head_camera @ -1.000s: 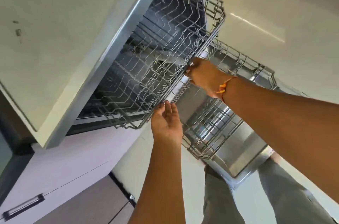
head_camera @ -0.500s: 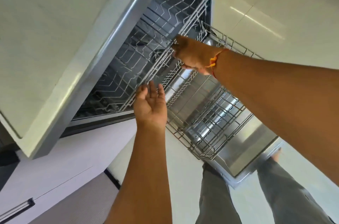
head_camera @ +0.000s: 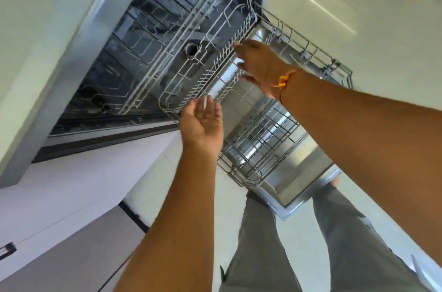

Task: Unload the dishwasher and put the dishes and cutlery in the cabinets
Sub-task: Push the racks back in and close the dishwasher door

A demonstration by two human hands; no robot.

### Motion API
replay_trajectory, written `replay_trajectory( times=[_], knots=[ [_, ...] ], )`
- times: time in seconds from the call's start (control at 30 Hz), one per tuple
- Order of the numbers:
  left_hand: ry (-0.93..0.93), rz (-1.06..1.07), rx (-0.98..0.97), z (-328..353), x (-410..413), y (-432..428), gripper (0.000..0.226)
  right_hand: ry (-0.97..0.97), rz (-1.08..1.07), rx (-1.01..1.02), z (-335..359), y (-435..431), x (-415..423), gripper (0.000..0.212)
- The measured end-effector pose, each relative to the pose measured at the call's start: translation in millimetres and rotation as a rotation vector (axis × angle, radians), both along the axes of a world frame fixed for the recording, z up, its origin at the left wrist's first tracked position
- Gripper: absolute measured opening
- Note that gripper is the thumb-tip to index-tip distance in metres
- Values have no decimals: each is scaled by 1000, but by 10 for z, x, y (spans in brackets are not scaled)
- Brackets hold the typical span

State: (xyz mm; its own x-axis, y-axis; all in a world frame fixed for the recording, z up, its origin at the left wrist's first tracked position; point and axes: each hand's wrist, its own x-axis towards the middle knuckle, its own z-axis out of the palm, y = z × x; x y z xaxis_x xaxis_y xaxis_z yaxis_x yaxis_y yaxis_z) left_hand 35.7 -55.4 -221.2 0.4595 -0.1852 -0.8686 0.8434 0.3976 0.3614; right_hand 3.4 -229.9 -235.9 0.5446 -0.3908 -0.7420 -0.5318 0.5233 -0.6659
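Note:
The dishwasher (head_camera: 134, 57) stands open under the counter. Its upper wire rack (head_camera: 181, 35) sits inside the tub and looks empty. The lower wire rack (head_camera: 275, 138) is pulled out over the lowered door (head_camera: 301, 179) and also shows no dishes. My left hand (head_camera: 203, 124) is held open, palm up, fingers straight, just in front of the upper rack's front rim. My right hand (head_camera: 258, 64), with an orange thread at the wrist, has its fingers stretched out at the same rim, fingertips touching the wire.
A pale countertop (head_camera: 47, 28) overhangs the dishwasher on the left. Light cabinet fronts (head_camera: 71, 184) with a dark handle (head_camera: 7, 249) lie below it. My legs in grey trousers (head_camera: 275, 244) stand beside the open door on a light tiled floor (head_camera: 358, 4).
The upper rack has slid from pulled out to inside the tub. Both hands followed its front rim inward, and my right hand went from gripping the rim to open fingers.

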Motion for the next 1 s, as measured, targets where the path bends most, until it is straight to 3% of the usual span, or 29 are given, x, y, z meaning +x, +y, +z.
replay_trajectory(
  times=[0.2,0.33,0.57,0.7,1.0],
  knots=[
    [361,-41,132,-482,-1303,-112,61,437,-142,32,-737,128,-1406,61],
    [537,-43,235,-732,-1929,-103,78,578,-261,101,-1068,199,-2024,65],
    [587,61,279,-1146,-2182,-45,78,482,-384,305,-1465,158,-2329,64],
    [554,136,214,-1392,-2017,7,84,412,-424,378,-1638,132,-2203,48],
    [480,303,117,-1593,-1726,60,69,221,-415,472,-1670,37,-1801,53]
  ],
)
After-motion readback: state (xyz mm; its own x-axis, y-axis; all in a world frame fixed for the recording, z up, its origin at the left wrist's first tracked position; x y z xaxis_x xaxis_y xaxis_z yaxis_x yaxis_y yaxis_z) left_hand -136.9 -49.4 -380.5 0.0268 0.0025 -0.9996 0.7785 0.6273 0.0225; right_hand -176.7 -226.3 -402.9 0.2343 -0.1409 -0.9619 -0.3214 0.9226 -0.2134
